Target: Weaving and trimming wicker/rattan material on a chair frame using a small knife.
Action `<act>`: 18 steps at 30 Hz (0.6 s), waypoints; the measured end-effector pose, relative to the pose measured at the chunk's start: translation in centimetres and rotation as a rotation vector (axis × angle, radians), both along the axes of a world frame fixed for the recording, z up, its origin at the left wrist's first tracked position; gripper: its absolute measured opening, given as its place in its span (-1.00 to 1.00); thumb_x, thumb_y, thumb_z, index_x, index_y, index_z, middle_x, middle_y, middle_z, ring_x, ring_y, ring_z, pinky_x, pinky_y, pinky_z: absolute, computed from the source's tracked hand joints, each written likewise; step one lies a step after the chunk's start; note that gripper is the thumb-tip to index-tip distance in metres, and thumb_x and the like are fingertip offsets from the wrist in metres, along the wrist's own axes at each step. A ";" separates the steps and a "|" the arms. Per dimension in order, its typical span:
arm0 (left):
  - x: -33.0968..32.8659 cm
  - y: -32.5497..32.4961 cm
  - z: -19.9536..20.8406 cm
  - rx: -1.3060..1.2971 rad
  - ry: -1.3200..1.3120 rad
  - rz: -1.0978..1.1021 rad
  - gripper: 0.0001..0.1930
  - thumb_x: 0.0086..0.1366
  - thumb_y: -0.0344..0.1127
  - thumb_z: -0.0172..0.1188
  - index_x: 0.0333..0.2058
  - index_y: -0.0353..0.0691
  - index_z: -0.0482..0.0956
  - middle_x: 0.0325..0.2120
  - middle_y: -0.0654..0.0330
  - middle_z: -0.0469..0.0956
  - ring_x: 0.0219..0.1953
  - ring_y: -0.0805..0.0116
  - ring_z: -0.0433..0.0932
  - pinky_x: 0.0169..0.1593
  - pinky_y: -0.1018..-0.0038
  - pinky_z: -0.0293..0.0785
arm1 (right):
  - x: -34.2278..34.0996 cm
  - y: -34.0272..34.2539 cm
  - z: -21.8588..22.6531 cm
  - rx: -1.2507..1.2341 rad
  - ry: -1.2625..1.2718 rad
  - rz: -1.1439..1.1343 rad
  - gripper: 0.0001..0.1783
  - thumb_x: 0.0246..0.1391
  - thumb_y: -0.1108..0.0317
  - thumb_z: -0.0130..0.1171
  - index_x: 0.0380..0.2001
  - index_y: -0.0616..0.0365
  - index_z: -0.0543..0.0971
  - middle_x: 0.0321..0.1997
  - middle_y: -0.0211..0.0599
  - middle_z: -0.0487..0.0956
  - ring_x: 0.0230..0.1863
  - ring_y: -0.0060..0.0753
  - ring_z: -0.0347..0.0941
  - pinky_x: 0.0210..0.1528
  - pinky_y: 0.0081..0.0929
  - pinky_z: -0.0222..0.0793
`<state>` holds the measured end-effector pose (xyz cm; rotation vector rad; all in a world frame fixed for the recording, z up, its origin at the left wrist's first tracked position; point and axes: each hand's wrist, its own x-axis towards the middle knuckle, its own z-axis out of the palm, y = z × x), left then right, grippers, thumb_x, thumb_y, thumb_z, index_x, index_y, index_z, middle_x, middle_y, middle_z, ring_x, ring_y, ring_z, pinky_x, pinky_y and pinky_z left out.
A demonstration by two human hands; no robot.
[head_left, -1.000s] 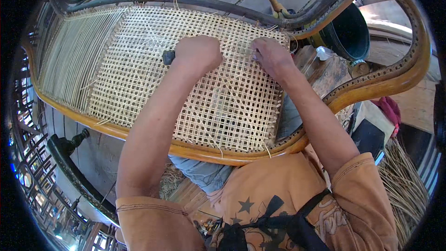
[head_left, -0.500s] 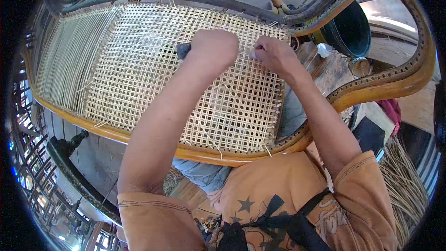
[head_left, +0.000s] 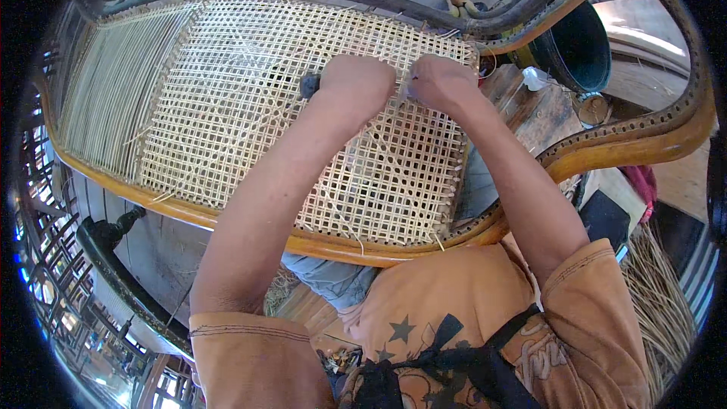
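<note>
Right beneath the fingers, left hand [head_left: 357, 85] curled round a dark-ended tool [head_left: 309, 85], right hand [head_left: 442, 82] bent, grip unclear to me, lies pale, square-holed cane mesh [head_left: 227, 117] with stray ends.

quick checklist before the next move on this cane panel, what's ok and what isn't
1. Left hand closed on the dark, blunt-ended object: ok; its other end is hidden.
2. Right hand at the pale, woven cane mesh: ok; what its fingers grip, cannot tell.
3. Mesh grid carried across the left end: not ok, the pale, parallel cane strands there show no open grid.
4. Near edge free of loose ends: not ok, a thin, pale cane end sticks out over the glossy, yellow-brown wooden frame.
5. Dark green, round bucket apart from both hands: ok.
</note>
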<state>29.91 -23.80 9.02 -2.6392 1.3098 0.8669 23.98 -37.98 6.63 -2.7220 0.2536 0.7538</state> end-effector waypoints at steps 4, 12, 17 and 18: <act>0.0 0.4 0.2 -0.030 0.079 0.105 -0.75 0.10 -0.15 0.09 -0.36 -0.18 0.59 -0.39 0.06 0.58 -0.30 0.08 0.57 -0.26 0.22 0.48 | 0.0 -0.6 -0.4 0.141 0.005 0.075 -0.76 -0.23 0.35 0.08 -0.41 0.20 0.55 -0.34 0.01 0.54 -0.23 0.01 0.49 -0.22 -0.15 0.40; 1.3 -1.2 1.2 0.083 0.075 0.134 -0.69 0.12 -0.08 0.09 -0.33 -0.18 0.59 -0.36 0.06 0.58 -0.25 0.11 0.57 -0.21 0.24 0.47 | -1.4 0.7 -1.1 0.163 -0.217 0.010 -0.80 -0.07 0.40 0.00 -0.33 0.10 0.54 -0.25 -0.05 0.53 -0.19 0.07 0.46 -0.16 -0.17 0.37; 1.9 1.2 2.1 0.131 0.065 0.219 -0.63 0.13 0.00 0.07 -0.37 -0.20 0.60 -0.40 0.06 0.59 -0.27 0.13 0.57 -0.19 0.25 0.46 | -1.1 -0.7 0.1 0.157 -0.213 0.168 -0.85 -0.12 0.48 0.07 -0.38 0.14 0.52 -0.31 -0.12 0.47 -0.20 -0.02 0.44 -0.20 -0.31 0.36; 1.7 1.5 2.3 0.132 0.063 0.214 -0.63 0.13 0.00 0.07 -0.37 -0.20 0.60 -0.40 0.06 0.59 -0.27 0.13 0.57 -0.19 0.25 0.46 | -0.9 -0.8 -0.1 0.157 -0.215 0.162 -0.85 -0.12 0.48 0.07 -0.38 0.14 0.52 -0.31 -0.12 0.47 -0.20 -0.02 0.44 -0.20 -0.31 0.36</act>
